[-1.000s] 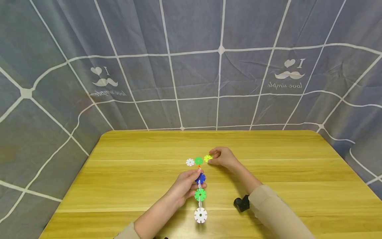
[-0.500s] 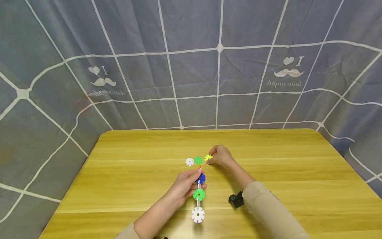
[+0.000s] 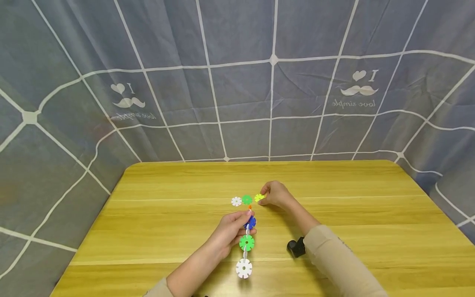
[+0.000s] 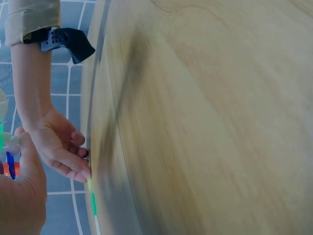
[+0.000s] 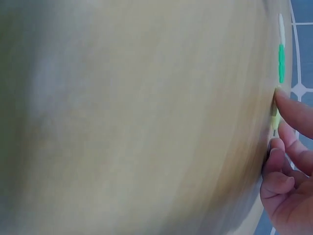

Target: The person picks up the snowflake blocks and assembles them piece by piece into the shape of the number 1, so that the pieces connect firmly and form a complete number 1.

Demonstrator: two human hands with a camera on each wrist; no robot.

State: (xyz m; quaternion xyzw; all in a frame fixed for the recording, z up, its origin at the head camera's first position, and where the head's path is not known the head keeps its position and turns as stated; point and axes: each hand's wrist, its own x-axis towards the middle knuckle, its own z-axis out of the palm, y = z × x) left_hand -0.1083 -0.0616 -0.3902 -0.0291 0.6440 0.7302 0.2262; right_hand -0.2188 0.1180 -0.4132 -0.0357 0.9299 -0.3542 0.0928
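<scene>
My left hand (image 3: 231,230) grips a chain of notched plastic discs above the table. From its fingers toward me run a blue disc (image 3: 252,223), a green disc (image 3: 250,244) and a white disc (image 3: 241,272), joined by pale discs seen edge-on; a bit of orange (image 3: 250,207) shows past the fingertips. At the far side, my right hand (image 3: 276,194) pinches a yellow notched disc (image 3: 258,198) by its edge, close over the tabletop. Left of it lie a loose green disc (image 3: 245,200) and a loose white disc (image 3: 233,201).
The wooden table (image 3: 167,231) reaches back to a grey curtain (image 3: 245,95) with white lines. A black wrist device (image 3: 296,247) sits at the right sleeve (image 3: 337,260), low over the table.
The yellow disc tilted up in the right fingers and now lies flatter again. The chain's near end has swung slightly left; the left hand has hardly moved.
</scene>
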